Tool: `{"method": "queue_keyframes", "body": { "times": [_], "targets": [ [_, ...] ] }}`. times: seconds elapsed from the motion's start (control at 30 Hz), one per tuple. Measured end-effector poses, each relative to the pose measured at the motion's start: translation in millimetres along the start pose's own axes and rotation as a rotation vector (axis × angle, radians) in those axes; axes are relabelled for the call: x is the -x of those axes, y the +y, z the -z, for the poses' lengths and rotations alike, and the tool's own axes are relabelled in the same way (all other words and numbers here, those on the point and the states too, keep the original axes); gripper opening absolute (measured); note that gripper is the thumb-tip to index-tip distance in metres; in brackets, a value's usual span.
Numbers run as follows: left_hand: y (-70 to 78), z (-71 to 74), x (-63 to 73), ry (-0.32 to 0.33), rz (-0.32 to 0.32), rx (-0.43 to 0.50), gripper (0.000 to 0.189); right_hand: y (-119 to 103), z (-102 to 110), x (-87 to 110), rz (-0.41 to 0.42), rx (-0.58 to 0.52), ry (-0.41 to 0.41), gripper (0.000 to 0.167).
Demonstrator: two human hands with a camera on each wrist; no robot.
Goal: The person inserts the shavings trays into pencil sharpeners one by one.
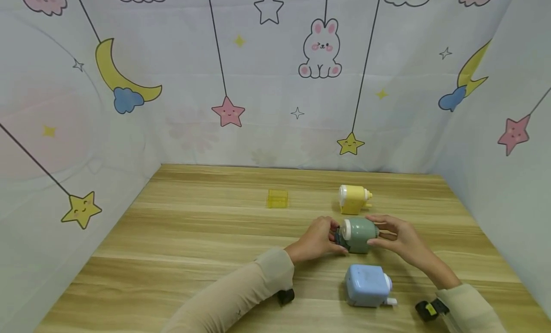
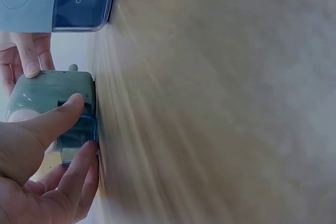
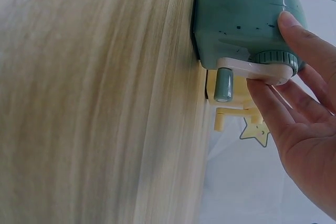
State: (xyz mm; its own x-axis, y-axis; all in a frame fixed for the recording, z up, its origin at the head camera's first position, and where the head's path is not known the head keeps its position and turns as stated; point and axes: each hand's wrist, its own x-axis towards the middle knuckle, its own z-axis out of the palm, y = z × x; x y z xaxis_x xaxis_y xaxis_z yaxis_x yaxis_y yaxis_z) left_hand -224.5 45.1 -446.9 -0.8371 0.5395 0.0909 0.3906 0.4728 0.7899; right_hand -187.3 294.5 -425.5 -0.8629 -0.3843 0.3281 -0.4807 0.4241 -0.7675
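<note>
A green hand-crank pencil sharpener [image 1: 360, 235] stands on the wooden table between both hands. My right hand [image 1: 400, 239] holds its body at the crank end, with the thumb on the near side. The crank [image 3: 247, 69] shows in the right wrist view. From the other end, my left hand [image 1: 316, 239] pinches the sharpener's dark see-through shavings drawer [image 2: 79, 132] between thumb and fingers. The drawer sticks partly out of the body. Nearer the front stands a blue pencil sharpener [image 1: 366, 285], apart from both hands.
Behind the green sharpener is a yellow pencil sharpener [image 1: 354, 199]. A see-through yellow drawer [image 1: 277, 199] lies to its left on the table [image 1: 193, 227]. Printed cloth walls [image 1: 275, 84] stand at the back and both sides.
</note>
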Motion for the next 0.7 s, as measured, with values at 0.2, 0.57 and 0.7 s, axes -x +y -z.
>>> {"method": "queue_keyframes", "body": {
  "times": [0.2, 0.57, 0.7],
  "targets": [
    [3.2, -0.1, -1.2, -0.012, -0.022, -0.026, 0.054, 0.4, 0.5, 0.3, -0.023, -0.020, -0.012, 0.051],
    [4.7, -3.2, -4.4, -0.032, -0.046, -0.027, 0.051, 1.9, 0.5, 0.8, -0.008, -0.032, -0.009, 0.050],
    [5.2, -4.0, -5.1, -0.030, -0.050, -0.038, 0.052, 1.2, 0.5, 0.9, -0.012, -0.033, -0.008, 0.050]
  ]
}}
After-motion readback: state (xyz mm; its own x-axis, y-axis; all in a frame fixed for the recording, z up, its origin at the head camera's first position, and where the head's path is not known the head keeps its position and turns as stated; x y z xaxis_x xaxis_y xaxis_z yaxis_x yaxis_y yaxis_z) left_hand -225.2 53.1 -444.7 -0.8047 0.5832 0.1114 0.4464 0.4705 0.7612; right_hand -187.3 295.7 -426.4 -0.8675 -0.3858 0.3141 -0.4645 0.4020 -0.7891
